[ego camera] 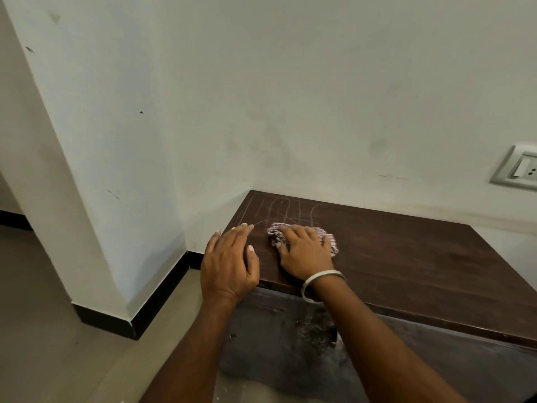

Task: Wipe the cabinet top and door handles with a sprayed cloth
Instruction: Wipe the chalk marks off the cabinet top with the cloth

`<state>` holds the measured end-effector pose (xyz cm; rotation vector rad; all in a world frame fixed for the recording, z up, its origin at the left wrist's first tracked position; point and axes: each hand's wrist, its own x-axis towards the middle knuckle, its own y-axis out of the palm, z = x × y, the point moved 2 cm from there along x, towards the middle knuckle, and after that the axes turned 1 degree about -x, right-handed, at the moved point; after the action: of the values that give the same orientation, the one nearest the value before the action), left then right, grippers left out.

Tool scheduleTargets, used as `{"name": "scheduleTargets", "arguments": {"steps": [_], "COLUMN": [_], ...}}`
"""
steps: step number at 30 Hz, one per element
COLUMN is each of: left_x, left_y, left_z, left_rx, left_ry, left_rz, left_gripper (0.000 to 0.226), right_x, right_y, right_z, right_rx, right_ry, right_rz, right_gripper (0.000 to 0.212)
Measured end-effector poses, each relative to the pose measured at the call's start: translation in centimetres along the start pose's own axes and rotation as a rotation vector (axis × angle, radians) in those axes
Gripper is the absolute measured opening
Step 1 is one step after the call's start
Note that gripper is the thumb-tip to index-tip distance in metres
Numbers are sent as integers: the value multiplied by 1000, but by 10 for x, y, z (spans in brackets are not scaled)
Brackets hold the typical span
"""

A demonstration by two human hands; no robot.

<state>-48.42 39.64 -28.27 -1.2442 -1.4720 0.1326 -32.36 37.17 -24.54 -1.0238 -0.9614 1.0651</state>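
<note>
A dark brown wooden cabinet top [406, 257] fills the lower right, set against the white wall. Pale curved wipe streaks [284, 210] mark its far left corner. A crumpled pink-and-white cloth [331, 238] lies on the top near that corner, and my right hand [305, 251] presses flat on it; a silver bangle sits on that wrist. My left hand [229, 263] hovers over the cabinet's left edge with fingers spread and nothing in it. The cabinet front [290, 338] below is dark and smudged; no door handle is clearly visible.
White walls meet in a corner behind the cabinet, with a black skirting [162, 298] along the beige floor [58, 344] on the left. A switch and socket plate [520, 170] is on the wall at the right edge.
</note>
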Motion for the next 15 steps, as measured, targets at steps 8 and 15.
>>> {"name": "scheduleTargets", "arguments": {"steps": [8,15], "left_x": [0,0], "left_y": [-1,0], "left_z": [-1,-1], "left_rx": [-19,-28], "left_ry": [-2,5], "left_rz": [-1,-7], "left_gripper": [47,48], "right_x": [5,4], "right_y": [-4,-22], "right_z": [-19,-85], "right_rx": [-13,-65], "right_ry": [-19,163], "right_rz": [4,-7], "right_gripper": [49,48]}}
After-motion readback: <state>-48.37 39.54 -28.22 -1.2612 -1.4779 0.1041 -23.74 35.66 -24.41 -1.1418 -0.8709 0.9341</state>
